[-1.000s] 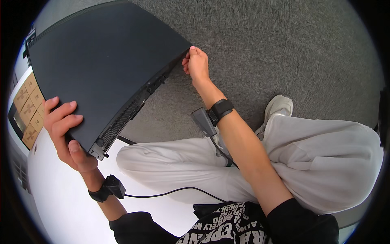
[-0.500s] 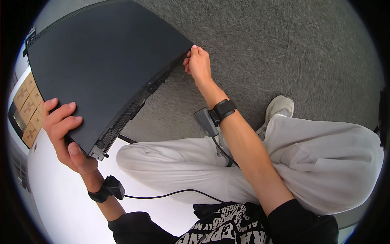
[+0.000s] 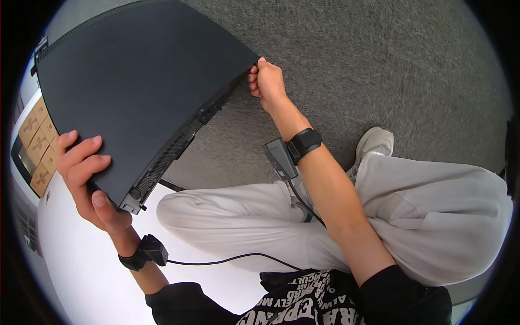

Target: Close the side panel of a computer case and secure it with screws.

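Observation:
A large black computer case is held up at a tilt, its broad flat side turned toward me. Along its lower right edge runs a narrow face with a mesh vent and small fittings. My left hand is closed around the lower left corner, fingers over the flat side and thumb at the near edge. At the right corner, my right hand has thumb and fingers pinched together. A small dark bit shows by the thumb tip; what the pinch holds is mostly hidden.
Grey carpet spreads beyond the case. My legs in white trousers are folded below it. A black cable runs from the left wrist's strapped device. Brown cartons stand at the far left, beside a white surface.
My right hand and forearm have shifted slightly right, and the wrist has turned a little at the corner. The left hand and the computer case look almost unmoved.

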### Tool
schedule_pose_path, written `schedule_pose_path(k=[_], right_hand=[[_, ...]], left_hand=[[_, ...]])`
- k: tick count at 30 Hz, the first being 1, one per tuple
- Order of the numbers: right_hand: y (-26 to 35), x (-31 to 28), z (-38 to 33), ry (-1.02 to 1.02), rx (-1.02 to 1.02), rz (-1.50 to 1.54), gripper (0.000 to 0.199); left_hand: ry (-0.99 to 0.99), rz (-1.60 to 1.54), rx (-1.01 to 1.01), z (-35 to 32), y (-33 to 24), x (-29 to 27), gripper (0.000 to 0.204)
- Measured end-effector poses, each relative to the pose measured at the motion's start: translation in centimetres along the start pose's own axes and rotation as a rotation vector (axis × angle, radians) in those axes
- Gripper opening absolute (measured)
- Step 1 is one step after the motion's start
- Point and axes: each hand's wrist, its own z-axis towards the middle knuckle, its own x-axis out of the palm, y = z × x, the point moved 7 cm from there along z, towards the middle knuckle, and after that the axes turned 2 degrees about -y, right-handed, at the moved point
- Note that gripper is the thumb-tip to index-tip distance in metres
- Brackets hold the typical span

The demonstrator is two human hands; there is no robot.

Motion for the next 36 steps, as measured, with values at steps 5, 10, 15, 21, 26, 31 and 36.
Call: schedule_pose_path(k=[5, 10, 15, 21, 26, 31, 36], right_hand=[[0.6, -0.1, -2.0, -0.118, -0.044, -0.141, 0.03], [0.7, 0.4, -1.7, -0.106, -0.151, -0.092, 0.021], [0.7, -0.4, -0.1, -0.056, -0.126, -0.035, 0.023], [-0.3, -0.1, 0.0, 0.026, -0.054, 0.075, 0.022], [1.0, 0.4, -2.3, -0.156, -0.238, -0.231, 0.021], [0.9, -0.3, -1.2, -0.169, -0.301, -0.245, 0.017], [0.9, -1.3, -0.4, -0.249, -0.38, -0.381, 0.019]], left_hand=[[0.01, 0.011, 0.005, -0.2, 0.1, 0.0, 0.043], [0.008, 0.001, 0.008, -0.2, 0.1, 0.2, 0.042], [0.008, -0.008, 0.023, 0.2, 0.0, 0.1, 0.042], [0.012, -0.001, 0.012, -0.2, 0.3, 0.0, 0.042], [0.012, 0.001, 0.007, -0.1, 0.3, -0.1, 0.042], [0.002, -0.008, 0.009, -0.1, 0.2, 0.1, 0.042], [-0.001, -0.014, 0.03, 0.0, 0.2, 0.3, 0.042]])
